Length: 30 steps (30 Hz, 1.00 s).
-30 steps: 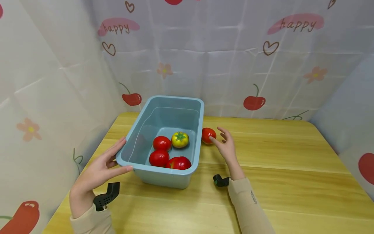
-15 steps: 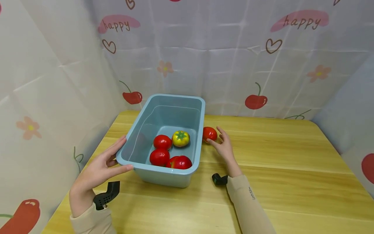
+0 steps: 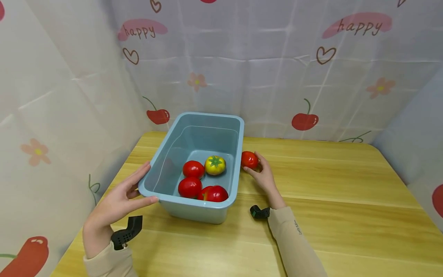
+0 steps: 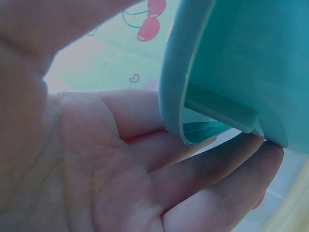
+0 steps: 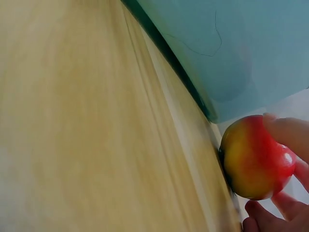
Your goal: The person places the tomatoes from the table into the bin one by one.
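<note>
A light blue plastic bin stands on the table. My left hand spans its near left corner, thumb at the front rim and mostly straight fingers along the outside, under the rim in the left wrist view. Beside the bin's right wall, my right hand holds a glossy red-and-yellow round fruit between thumb and fingers; it sits low at the tabletop. Inside the bin lie a yellow tomato with a green star-shaped top and several red fruits. The bin's front rim partly hides the nearest fruits.
The wooden table extends right of the bin and toward the front. A printed curtain hangs close behind the table, with more curtain along both sides. Each wrist bears a black camera mount.
The fingers of my right hand have closed in around the round fruit, and the hand has shifted slightly left. My left hand and the bin have stayed in place.
</note>
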Each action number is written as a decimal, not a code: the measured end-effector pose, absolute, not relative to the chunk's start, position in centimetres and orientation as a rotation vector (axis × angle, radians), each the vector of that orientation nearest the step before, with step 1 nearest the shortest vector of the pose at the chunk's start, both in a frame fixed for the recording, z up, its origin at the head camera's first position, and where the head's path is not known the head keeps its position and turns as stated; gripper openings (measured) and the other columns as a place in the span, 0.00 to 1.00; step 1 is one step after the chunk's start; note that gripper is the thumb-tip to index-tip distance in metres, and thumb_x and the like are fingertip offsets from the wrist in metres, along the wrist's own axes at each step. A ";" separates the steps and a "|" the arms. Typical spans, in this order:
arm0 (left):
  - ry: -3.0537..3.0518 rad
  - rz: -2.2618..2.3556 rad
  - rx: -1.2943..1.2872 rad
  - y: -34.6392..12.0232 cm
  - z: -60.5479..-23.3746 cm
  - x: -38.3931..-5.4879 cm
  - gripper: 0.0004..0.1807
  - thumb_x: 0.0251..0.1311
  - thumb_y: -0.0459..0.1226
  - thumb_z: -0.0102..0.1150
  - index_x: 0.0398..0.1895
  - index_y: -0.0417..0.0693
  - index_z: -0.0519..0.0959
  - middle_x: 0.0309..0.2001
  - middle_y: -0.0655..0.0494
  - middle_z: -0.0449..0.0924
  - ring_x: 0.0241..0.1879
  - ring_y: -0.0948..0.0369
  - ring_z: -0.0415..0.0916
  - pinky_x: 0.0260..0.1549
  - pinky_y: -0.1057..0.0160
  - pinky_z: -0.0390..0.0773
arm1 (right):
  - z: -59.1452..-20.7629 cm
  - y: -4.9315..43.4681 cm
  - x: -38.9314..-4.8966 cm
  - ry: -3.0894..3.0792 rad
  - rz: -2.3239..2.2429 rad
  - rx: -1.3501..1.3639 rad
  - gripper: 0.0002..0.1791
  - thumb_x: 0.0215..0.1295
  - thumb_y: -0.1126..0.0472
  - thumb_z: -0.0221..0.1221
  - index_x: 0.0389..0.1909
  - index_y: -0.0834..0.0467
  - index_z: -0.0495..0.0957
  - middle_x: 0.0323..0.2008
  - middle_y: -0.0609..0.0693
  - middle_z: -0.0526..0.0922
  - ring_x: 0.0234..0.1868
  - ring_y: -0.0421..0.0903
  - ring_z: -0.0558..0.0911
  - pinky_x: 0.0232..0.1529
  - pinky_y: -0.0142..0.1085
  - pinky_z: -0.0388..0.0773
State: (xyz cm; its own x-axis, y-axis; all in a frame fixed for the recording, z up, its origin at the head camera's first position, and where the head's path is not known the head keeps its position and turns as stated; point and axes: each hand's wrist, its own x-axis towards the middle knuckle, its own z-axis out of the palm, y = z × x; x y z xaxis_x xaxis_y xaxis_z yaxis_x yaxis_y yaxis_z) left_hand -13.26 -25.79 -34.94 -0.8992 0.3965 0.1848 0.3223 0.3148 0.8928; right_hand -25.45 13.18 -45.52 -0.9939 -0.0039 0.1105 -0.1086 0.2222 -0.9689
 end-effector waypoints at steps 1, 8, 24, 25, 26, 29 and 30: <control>2.489 1.667 0.682 -25.8 -34.9 -13.3 0.45 0.56 0.27 0.63 0.74 0.46 0.50 0.74 0.46 0.41 0.56 0.55 0.72 0.46 0.69 0.76 | -45.2 13.1 -25.3 -2.390 1.906 0.109 0.40 0.58 0.69 0.63 0.69 0.69 0.54 0.65 0.68 0.59 0.61 0.64 0.65 0.63 0.53 0.61; 2.480 1.677 0.694 -25.7 -34.8 -13.3 0.45 0.56 0.26 0.62 0.74 0.45 0.49 0.73 0.45 0.41 0.54 0.56 0.73 0.46 0.68 0.76 | -46.7 13.4 -26.1 -2.419 1.861 0.073 0.39 0.60 0.67 0.63 0.69 0.65 0.55 0.66 0.66 0.59 0.62 0.63 0.65 0.63 0.52 0.61; 2.492 1.662 0.686 -25.7 -34.9 -13.3 0.45 0.56 0.26 0.62 0.74 0.46 0.49 0.73 0.45 0.41 0.54 0.55 0.73 0.46 0.69 0.76 | -47.3 13.9 -26.2 -2.455 1.785 0.028 0.37 0.61 0.60 0.64 0.69 0.57 0.59 0.67 0.59 0.59 0.63 0.59 0.65 0.62 0.52 0.63; 2.490 1.663 0.687 -25.7 -34.9 -13.3 0.45 0.56 0.26 0.62 0.74 0.46 0.49 0.73 0.45 0.41 0.54 0.55 0.73 0.46 0.69 0.76 | -47.1 13.9 -26.1 -2.456 1.783 0.027 0.37 0.61 0.60 0.63 0.69 0.57 0.59 0.68 0.59 0.59 0.63 0.59 0.65 0.62 0.52 0.63; 2.487 1.662 0.687 -25.8 -34.9 -13.3 0.45 0.56 0.26 0.62 0.74 0.46 0.49 0.73 0.45 0.42 0.53 0.55 0.73 0.46 0.69 0.76 | -46.9 13.9 -26.0 -2.452 1.787 0.022 0.37 0.61 0.60 0.63 0.69 0.57 0.59 0.67 0.59 0.59 0.63 0.59 0.65 0.62 0.52 0.63; 2.480 1.662 0.686 -25.8 -35.0 -13.4 0.45 0.56 0.26 0.62 0.74 0.47 0.49 0.73 0.45 0.42 0.53 0.55 0.74 0.46 0.68 0.77 | -46.4 13.9 -25.8 -2.436 1.791 0.023 0.37 0.60 0.60 0.64 0.69 0.58 0.59 0.67 0.59 0.59 0.62 0.59 0.65 0.62 0.51 0.63; 2.477 1.664 0.687 -25.8 -35.0 -13.4 0.45 0.56 0.26 0.62 0.74 0.46 0.49 0.73 0.45 0.42 0.53 0.55 0.74 0.46 0.68 0.77 | -46.3 13.9 -25.7 -2.434 1.790 0.024 0.37 0.60 0.61 0.64 0.69 0.58 0.59 0.67 0.59 0.60 0.62 0.59 0.65 0.62 0.51 0.63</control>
State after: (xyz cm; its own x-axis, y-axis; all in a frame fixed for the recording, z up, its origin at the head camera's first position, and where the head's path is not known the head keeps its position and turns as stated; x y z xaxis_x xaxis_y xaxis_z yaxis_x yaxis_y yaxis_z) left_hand -13.37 -25.81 -34.96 -0.8964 0.4057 0.1786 0.3188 0.3100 0.8957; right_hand -25.73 13.94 -46.27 -0.9926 0.0583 0.1063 -0.0840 0.3006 -0.9500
